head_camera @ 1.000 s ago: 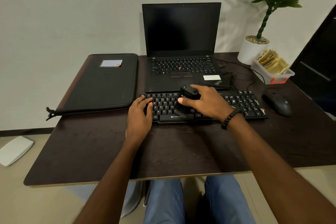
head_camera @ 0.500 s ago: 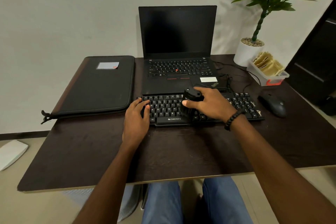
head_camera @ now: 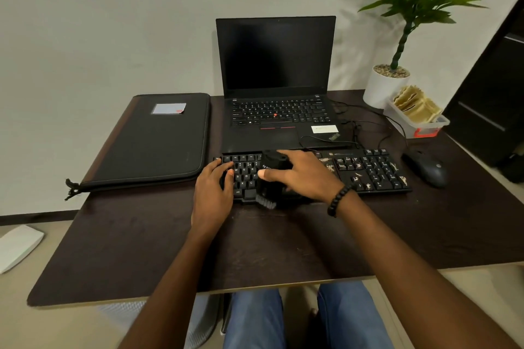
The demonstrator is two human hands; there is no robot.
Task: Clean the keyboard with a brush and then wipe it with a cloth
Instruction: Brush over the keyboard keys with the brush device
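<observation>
Brushing step: brush working the left-centre keys of the keyboard.

The right hand is gripping a chunky black plastic brush, fingers curled over its body, bristles overhanging the near edge of the flat black full-size keyboard lying on the dark wooden surface. The left hand is resting flat on the left keys, fingers relaxed, steadying it. Judgement: brush is light and rigid, bristles soft (hold the body, not the bristles); the keyboard looks light and could slide, keycaps loosening under pressure.
</observation>
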